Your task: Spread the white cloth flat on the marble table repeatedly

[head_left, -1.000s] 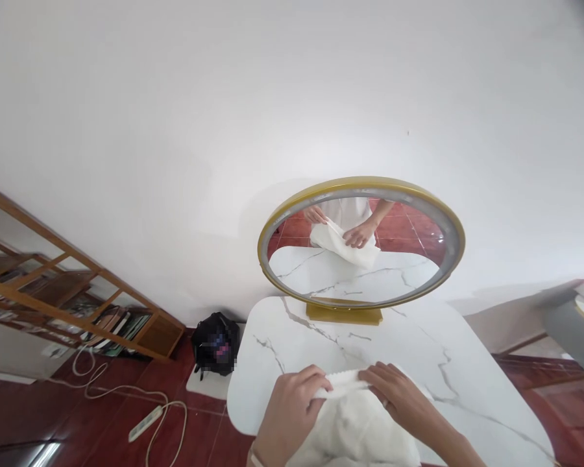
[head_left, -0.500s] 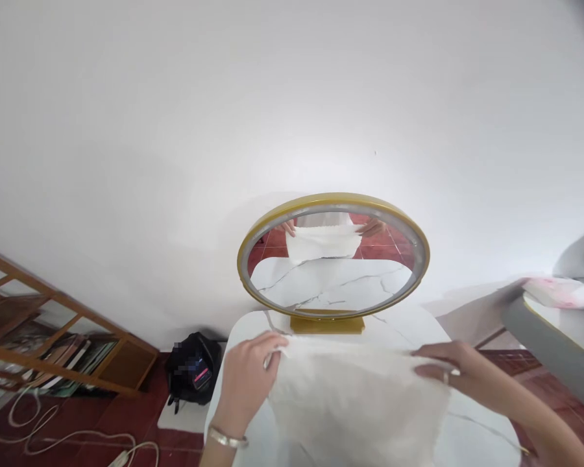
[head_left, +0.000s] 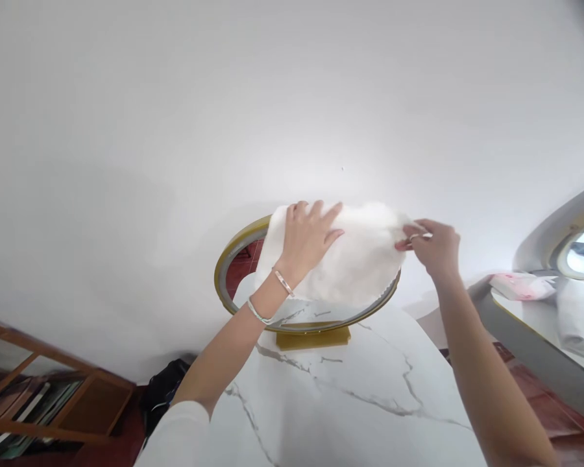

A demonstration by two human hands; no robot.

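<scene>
A round gold-framed mirror [head_left: 231,250] stands on a gold base [head_left: 313,338] at the far end of a white marble table [head_left: 370,395]. A white cloth [head_left: 360,259] is spread over the upper part of the mirror. My left hand [head_left: 307,237] lies flat on the cloth's left side, fingers stretched out. My right hand [head_left: 432,246] pinches the cloth's right edge near the mirror's rim. Two bangles sit on my left wrist.
A white wall rises behind the mirror. A wooden bookshelf [head_left: 39,402] with books stands low at the left, with a dark bag [head_left: 163,389] beside the table. At the right, another table [head_left: 540,311] carries a pink packet [head_left: 520,285] and a second mirror's rim [head_left: 577,243].
Both hands unfolded the cloth over the table, then lifted it away from me and spread it against the mirror. The view has tilted upward.
</scene>
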